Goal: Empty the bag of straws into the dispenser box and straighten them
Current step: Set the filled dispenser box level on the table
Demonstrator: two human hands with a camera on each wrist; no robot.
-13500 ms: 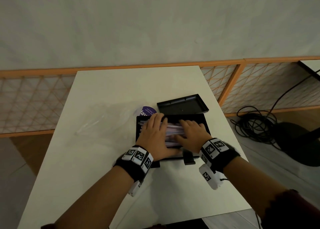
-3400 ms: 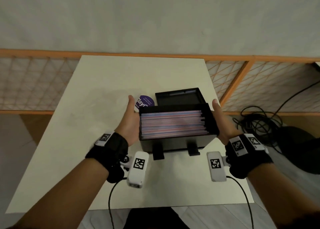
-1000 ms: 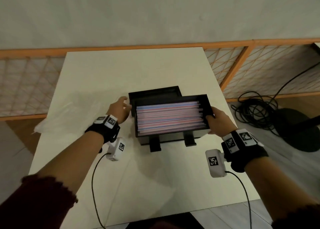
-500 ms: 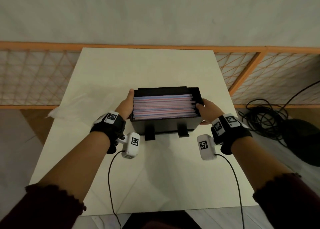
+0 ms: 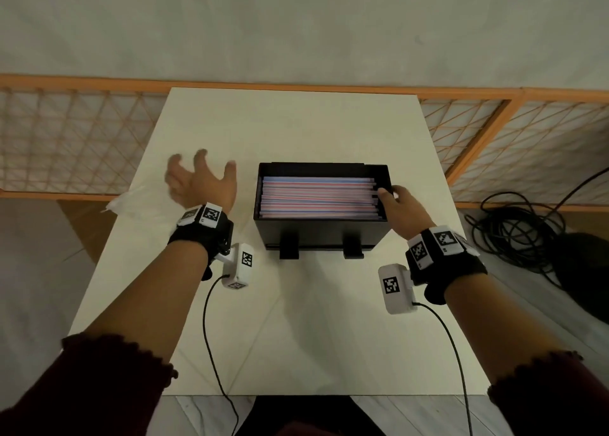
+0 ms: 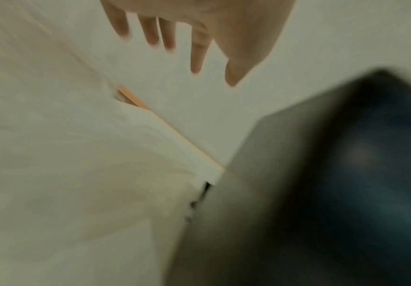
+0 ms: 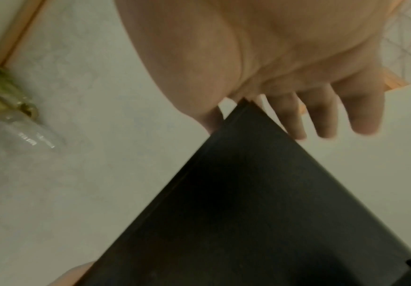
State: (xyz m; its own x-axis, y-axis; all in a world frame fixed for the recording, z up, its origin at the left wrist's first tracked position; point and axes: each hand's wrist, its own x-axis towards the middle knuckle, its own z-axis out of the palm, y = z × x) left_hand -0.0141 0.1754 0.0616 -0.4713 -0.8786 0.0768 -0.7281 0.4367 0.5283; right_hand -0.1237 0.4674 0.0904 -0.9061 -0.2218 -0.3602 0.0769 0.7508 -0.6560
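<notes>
a black dispenser box point(image 5: 321, 229) is seen standing on the pale desk point(image 5: 296, 330), a little right of its middle, with its top open and two short black feet at its near base. the box is filled with pink, blue and white straws point(image 5: 318, 197), laid flat and side by side along its length, their ends roughly level at the right wall. the right hand point(image 5: 400, 206) is set against the box's right end; in the right wrist view its thumb is placed on one side of the wall's top corner and the fingers point(image 7: 321, 114) on the other, so the grip is taken to be closed on the rim, though blur makes the contact hard to confirm. the left hand point(image 5: 201, 183) is raised above the desk, well left of the box, with its fingers spread wide and nothing held in its grip; it is blurred in both the head and left wrist views. a clear plastic bag point(image 5: 131, 201), flattened and seemingly emptied, is seen lying at the desk's left edge, just beyond the left hand. black bands with printed markers are worn on both wrists, and a coil of black cable point(image 5: 514, 228) is seen on the floor to the right of the desk.
</notes>
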